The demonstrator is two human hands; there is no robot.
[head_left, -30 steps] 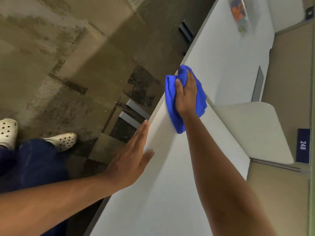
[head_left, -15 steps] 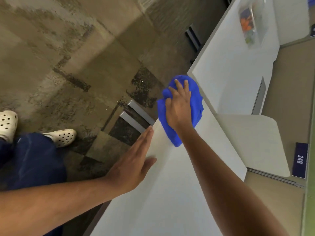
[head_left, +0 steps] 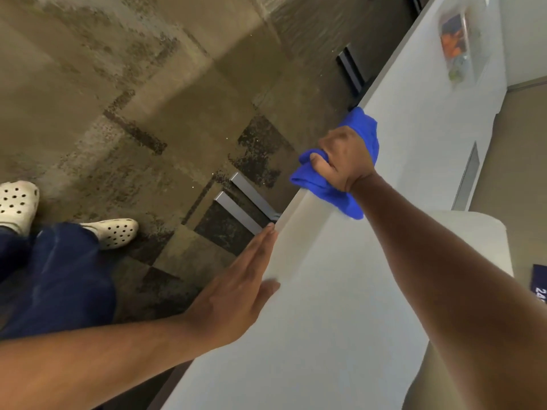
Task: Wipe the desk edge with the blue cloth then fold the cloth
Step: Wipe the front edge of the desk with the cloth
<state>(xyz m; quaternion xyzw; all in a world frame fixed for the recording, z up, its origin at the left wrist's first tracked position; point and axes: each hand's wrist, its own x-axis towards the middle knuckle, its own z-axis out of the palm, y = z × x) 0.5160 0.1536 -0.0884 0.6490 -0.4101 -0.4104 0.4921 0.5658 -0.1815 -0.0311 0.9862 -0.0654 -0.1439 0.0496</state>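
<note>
Head view. The right hand (head_left: 344, 159) is clenched around the bunched blue cloth (head_left: 331, 190), holding it against the near edge of the white desk (head_left: 310, 306); cloth folds hang over that edge toward the floor. The left hand (head_left: 236, 294), fingers straight and pressed together, lies flat against the same desk edge, nearer the person than the cloth and apart from it. Beyond the edge, white perforated clogs (head_left: 114, 232) stand on the patchy floor (head_left: 148, 99).

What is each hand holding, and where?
Right hand grips the bunched middle of the blue cloth at the desk edge. Left hand holds nothing.
</note>
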